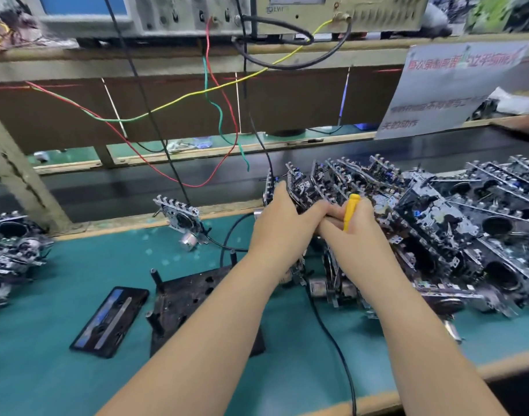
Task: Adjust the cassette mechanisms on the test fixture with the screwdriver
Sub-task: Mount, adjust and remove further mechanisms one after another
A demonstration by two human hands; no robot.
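Head view: yellow screwdriver [351, 212] just right of centre, handle upright, clasped in the curled fingers of the right hand [351, 234]. Left hand [282, 225] pressed against it from nine o'clock, fingers wrapped over a cassette mechanism [297, 187] at the near edge of the pile of mechanisms [455, 223] spreading out to three o'clock. Test fixture [191, 298], a dark plate with upright pegs, down at seven o'clock from the hands, partly under the left forearm. Black cassette tape [110, 321] flat on the green mat [62, 265], just beside the fixture at nine o'clock. Lone mechanism [182, 219] standing tilted at ten o'clock, wired by a black cable. Red, green and yellow wires [215, 91] hanging at twelve o'clock from the test instruments [197, 13]. More mechanisms [11, 244] at far nine o'clock.
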